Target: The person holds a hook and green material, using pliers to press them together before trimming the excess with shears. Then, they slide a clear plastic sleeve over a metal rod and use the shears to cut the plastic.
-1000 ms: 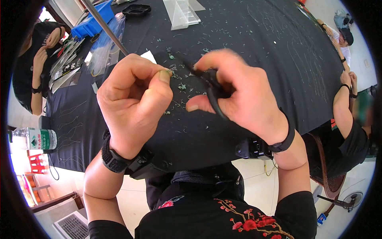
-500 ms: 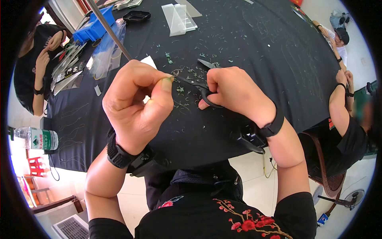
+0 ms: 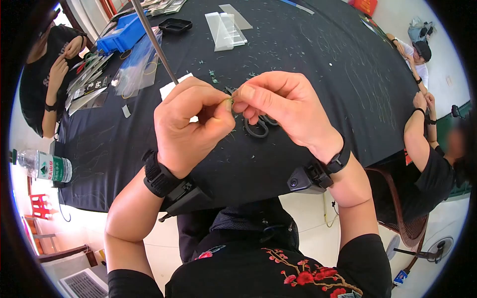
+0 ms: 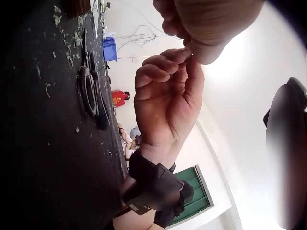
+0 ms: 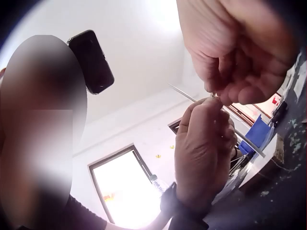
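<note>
Just over the table, my left hand (image 3: 191, 126) pinches a tiny greenish piece (image 3: 230, 100) between thumb and forefinger. My right hand (image 3: 290, 107) meets it from the other side, thumb and forefinger pinched at the same piece. Fingertips hide most of the piece; its kind cannot be made out. Black-handled scissors (image 3: 256, 129) lie on the dark cloth below the right hand, blades partly covered by the fingers. In the left wrist view the scissors (image 4: 88, 93) rest flat beside green scraps (image 4: 72, 40).
A metal rod (image 3: 158, 44) slants down to a white block (image 3: 174, 88) behind the left hand. Clear plastic sleeves (image 3: 226, 32), a black tray (image 3: 175, 26) and a blue bin (image 3: 121, 34) sit farther back. A water bottle (image 3: 49, 168) stands at left; other people sit around the table.
The right hand has put the scissors down on the cloth and moved left to the left hand's fingertips. The left hand, still pinching the piece, has shifted slightly right in view.
</note>
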Available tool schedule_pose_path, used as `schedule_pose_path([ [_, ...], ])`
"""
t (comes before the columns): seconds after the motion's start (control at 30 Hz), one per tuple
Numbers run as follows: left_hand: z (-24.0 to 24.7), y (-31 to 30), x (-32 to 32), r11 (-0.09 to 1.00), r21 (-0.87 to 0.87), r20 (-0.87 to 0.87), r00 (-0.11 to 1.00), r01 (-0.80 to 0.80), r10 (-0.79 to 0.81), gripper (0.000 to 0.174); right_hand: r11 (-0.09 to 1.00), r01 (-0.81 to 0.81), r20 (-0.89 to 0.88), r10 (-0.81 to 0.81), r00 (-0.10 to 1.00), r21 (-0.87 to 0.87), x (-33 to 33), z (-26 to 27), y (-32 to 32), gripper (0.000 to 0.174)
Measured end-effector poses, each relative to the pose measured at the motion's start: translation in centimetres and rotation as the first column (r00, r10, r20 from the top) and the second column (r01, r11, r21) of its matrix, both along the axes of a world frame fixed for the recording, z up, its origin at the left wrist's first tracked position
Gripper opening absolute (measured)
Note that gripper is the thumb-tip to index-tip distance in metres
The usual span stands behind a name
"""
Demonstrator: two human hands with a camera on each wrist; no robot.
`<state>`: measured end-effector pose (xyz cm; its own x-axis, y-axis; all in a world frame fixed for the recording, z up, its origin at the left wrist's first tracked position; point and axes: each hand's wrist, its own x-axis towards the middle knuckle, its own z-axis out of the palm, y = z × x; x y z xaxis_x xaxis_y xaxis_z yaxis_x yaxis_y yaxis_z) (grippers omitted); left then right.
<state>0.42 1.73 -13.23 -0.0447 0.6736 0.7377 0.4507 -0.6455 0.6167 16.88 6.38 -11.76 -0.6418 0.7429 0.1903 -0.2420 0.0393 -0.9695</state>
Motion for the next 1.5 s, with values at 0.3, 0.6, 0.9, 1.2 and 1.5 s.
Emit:
schedule_pose_path([
  [0.3,-0.1,-0.2,0.2,1.000,-0.018,-0.049,0.999,0.021,-0.022,0.010,0.984,0.118,0.040,-0.125,0.991,0.137,-0.4,-0.5,0.0,0.008],
  [0.6,-0.3,0.3,-0.5,0.993,-0.080,0.236,0.969,0.092,-0.071,0.004,0.489,0.091,0.067,-0.296,0.953,0.868,-3.8,10.6,2.6,0.012],
  [0.9,0.2,-0.1,-1.0,0.983,-0.095,0.240,0.962,0.157,-0.131,0.003,0.279,-0.158,0.265,-0.406,0.875,0.947,-7.6,17.9,2.9,0.010],
  [1.2,0.2,-0.2,-1.0,0.980,-0.074,0.241,0.957,0.185,-0.162,0.003,0.196,-0.202,0.268,-0.422,0.866,0.960,-8.0,17.5,4.4,0.014],
  [1.5,0.3,-0.3,-1.2,0.981,-0.067,0.199,0.966,0.184,-0.168,0.003,0.171,-0.241,0.293,-0.432,0.853,0.955,-8.3,17.4,4.1,0.015],
])
